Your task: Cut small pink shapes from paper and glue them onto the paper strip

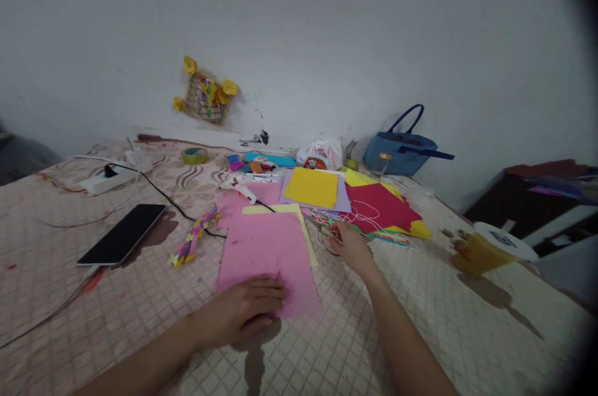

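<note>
My left hand (250, 306) lies on the near part of a pink paper sheet (266, 246), fingers stretched out and palm down. Under the pink sheet, a pale yellow sheet (306, 237) shows along the top and right edges. To the right of the papers, my right hand (350, 246) has its fingers closed on a pair of scissors (311, 220), whose blades point up and left; the fingers partly hide the handles. White string (367, 216) lies in loose loops just beyond this hand. A glue gun (245, 190) rests behind the pink sheet.
At left are a tablet (124, 234), a power strip (109, 178) with cords, and a strip of colored paper pieces (194, 237). Yellow paper (311, 187), red paper (383, 206), tape (194, 155) and a blue bag (402, 150) sit further back. A yellowish container (481, 254) stands right.
</note>
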`<state>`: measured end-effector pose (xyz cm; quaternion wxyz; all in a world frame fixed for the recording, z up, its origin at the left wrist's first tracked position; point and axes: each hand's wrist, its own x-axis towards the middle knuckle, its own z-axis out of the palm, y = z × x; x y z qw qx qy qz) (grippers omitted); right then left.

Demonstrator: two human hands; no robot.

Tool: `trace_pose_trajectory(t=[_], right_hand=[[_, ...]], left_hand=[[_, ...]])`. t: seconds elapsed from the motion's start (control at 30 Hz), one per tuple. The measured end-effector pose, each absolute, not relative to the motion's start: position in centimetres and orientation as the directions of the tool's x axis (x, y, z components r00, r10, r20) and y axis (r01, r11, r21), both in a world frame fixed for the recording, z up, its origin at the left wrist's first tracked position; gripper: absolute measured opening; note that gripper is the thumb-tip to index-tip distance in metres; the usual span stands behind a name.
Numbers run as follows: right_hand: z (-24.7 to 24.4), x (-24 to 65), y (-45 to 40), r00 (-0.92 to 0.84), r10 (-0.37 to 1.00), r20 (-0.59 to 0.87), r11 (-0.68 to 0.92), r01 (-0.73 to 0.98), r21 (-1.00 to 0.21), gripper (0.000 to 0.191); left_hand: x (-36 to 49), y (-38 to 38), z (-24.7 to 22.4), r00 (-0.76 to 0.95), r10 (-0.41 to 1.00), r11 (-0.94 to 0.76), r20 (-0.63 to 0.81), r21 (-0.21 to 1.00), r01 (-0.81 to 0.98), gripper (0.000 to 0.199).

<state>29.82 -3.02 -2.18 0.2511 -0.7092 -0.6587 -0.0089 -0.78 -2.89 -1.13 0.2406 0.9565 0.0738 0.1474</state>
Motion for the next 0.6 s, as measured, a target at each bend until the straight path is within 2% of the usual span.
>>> trace_pose_trajectory(t=[0.17, 0.3, 0.4, 0.6], right_hand=[[-3.0, 32.7, -2.7, 0.258, 0.906, 0.335, -0.132, 0.926, -0.355, 0.016], [-3.6, 34.0, -2.5, 0.302, 0.901, 0.312, -0.177, 0.912, -0.370, 0.016], [-3.9, 34.3, -2.6, 0.313, 0.901, 0.300, -0.189, 0.907, -0.377, 0.013], [-3.9, 34.3, -2.5, 0.315, 0.903, 0.293, -0.182, 0.897, -0.404, 0.011]], left_hand=[[-0.7, -3.0, -1.6, 0.918, 0.276, -0.907, 0.284, 0.393, 0.151, 0.022], [-0.8, -3.2, -2.2, 0.893, 0.319, -0.916, 0.318, 0.347, 0.203, 0.023], [-0.9, -3.2, -1.9, 0.859, 0.412, -0.891, 0.304, 0.331, 0.310, 0.025], [-0.3, -1.1, 2.9, 0.772, 0.602, -0.797, 0.203, 0.216, 0.564, 0.019]])
